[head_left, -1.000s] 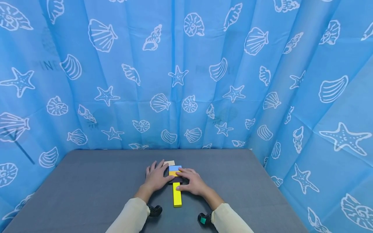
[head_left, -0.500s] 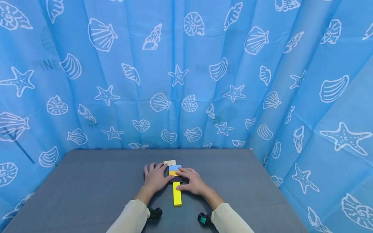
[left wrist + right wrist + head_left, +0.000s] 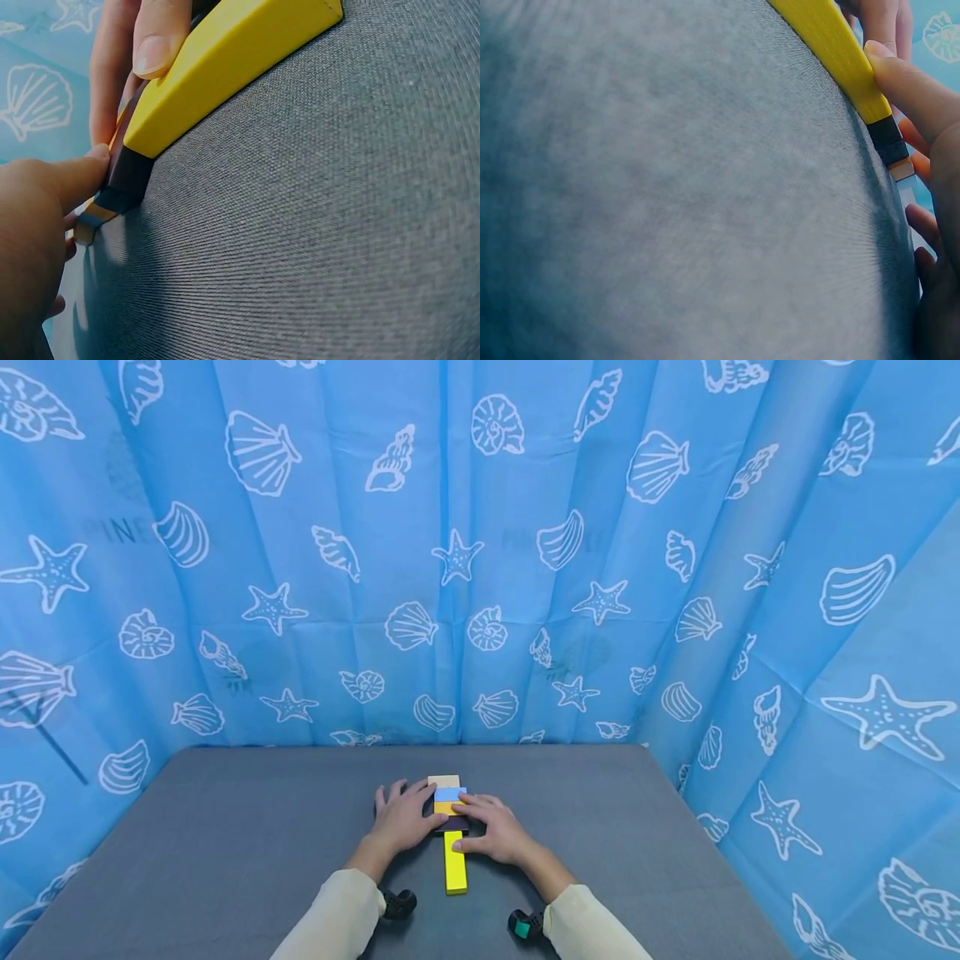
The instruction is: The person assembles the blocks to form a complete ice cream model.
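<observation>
Several coloured blocks form a line on the grey table. Farthest off lies a cream block (image 3: pixel 445 781), then a blue block (image 3: pixel 448 794), an orange block (image 3: pixel 444 808) and a dark block (image 3: pixel 456 824). A long yellow block (image 3: pixel 455 868) extends from the dark one towards me. My left hand (image 3: pixel 401 818) lies along the left side, its thumb against the dark block and its index fingertip beside the cream one. From the right, my right hand (image 3: pixel 498 831) touches the blue and orange blocks with its fingers, while its thumb rests on the yellow block.
The grey tabletop (image 3: pixel 262 860) stretches out around the blocks. A blue curtain (image 3: pixel 480 568) with white shell prints hangs behind the table and along its sides. Dark wrist cameras (image 3: pixel 399 904) jut inward from both sleeves.
The cream block has shifted right, so it now sits straighter and more nearly lined up with the blue block. My left index finger moved slightly with it; the right hand has stayed put.
</observation>
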The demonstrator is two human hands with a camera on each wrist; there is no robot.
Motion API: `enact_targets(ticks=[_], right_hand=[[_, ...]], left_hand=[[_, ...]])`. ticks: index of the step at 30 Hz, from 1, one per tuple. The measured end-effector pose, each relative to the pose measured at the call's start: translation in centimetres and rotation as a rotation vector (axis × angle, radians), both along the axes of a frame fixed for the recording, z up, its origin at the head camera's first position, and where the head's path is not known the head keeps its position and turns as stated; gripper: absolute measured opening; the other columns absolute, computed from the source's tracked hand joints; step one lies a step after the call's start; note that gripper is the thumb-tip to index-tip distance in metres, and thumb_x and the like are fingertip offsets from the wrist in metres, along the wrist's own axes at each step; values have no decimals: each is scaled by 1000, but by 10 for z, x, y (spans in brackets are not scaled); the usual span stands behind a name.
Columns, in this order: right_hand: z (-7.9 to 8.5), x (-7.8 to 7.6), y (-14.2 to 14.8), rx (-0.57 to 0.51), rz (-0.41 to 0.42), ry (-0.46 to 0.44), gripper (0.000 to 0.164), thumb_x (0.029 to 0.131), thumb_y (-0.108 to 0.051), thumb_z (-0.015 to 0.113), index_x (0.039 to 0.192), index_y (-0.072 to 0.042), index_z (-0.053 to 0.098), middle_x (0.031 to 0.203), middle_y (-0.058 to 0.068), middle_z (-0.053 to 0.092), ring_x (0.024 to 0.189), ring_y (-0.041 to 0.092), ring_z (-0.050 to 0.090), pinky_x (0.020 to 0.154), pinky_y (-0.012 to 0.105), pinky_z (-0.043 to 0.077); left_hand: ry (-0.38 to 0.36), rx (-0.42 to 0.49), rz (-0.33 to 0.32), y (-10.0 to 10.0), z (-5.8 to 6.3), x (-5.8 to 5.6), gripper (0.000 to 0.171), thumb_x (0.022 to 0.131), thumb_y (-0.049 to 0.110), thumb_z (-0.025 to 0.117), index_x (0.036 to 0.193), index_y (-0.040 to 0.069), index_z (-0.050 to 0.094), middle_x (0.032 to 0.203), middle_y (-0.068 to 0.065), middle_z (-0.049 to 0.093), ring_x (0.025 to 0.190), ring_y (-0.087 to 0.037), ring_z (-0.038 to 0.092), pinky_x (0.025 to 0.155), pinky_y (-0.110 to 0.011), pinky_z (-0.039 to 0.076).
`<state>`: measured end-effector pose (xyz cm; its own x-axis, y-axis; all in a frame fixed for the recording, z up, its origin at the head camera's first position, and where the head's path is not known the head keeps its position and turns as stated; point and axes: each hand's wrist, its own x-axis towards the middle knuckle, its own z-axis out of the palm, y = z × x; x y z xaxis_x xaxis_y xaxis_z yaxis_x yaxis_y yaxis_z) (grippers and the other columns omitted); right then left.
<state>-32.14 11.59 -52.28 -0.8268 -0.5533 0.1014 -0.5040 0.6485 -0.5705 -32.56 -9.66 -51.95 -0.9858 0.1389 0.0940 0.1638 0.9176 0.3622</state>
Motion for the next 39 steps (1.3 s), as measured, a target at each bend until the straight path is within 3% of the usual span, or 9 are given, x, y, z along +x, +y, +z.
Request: enact_targets(ticks=[21, 28, 39], right_hand=[[1, 1, -1, 5, -5, -11, 66, 85, -51, 69, 143, -23, 52, 151, -4, 40, 136, 28, 33, 105, 60, 29], [0, 0, -1, -1, 0, -6, 66, 85, -51, 69, 142, -23, 52, 151, -4, 41, 136, 29, 33, 104, 60, 29], [0, -1, -1, 5, -2, -4, 66, 85, -51, 69, 143, -23, 52, 152, -3, 40, 137, 30, 32, 105, 61, 28]], left_hand=[[-54, 33, -86, -1, 7, 0, 61, 90, 46, 65, 143, 19, 52, 148, -6, 45, 136, -43, 28, 105, -71, 5], [-68, 35, -86, -1, 8, 0, 60, 90, 45, 65, 143, 19, 52, 147, -6, 46, 137, -43, 27, 106, -70, 4], [-30, 22, -62, 0, 5, -3, 61, 88, 48, 66, 140, 19, 55, 146, -4, 48, 137, -42, 28, 106, -70, 4]])
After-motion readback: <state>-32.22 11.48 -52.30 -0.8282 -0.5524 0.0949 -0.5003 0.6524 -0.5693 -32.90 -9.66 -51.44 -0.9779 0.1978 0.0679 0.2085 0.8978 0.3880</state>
